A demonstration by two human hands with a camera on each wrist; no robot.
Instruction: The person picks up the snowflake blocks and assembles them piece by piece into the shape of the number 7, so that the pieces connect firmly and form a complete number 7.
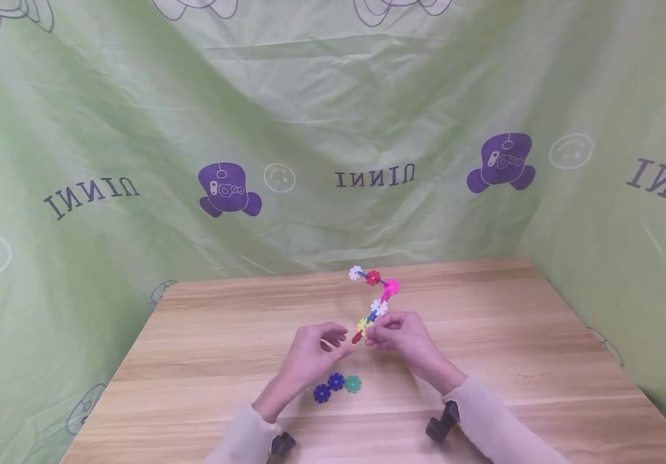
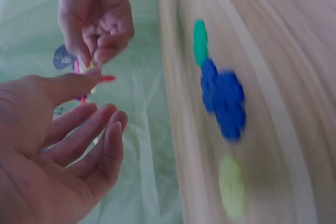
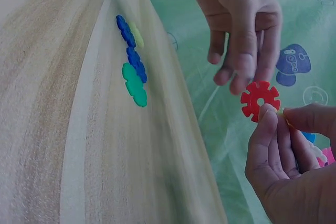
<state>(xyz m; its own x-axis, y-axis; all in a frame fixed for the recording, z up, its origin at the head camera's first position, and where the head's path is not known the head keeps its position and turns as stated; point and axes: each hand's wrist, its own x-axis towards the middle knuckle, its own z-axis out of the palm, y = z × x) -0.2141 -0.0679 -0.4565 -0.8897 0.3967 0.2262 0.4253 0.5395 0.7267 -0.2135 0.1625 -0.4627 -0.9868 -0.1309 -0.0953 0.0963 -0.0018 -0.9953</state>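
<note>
Snowflake-shaped plastic discs are linked in a chain held above the table. It has white, red, pink (image 1: 391, 287), blue and yellow (image 1: 362, 324) discs. My right hand (image 1: 405, 338) pinches the chain at the yellow disc between thumb and fingertips. Beside that grip, a red disc (image 3: 247, 100) forms the near end of the chain. Close to this red disc is my left hand (image 1: 312, 353), its thumb extended and its fingers loosely bent, apart from the thumb. Whether its thumb touches the disc is unclear.
On the table (image 1: 222, 361), two blue discs (image 1: 322, 394) and a green disc (image 1: 353, 384) lie in front of the hands. A loose yellow disc (image 2: 232, 187) lies near them in the left wrist view. A green printed cloth (image 1: 309, 116) hangs behind the table.
</note>
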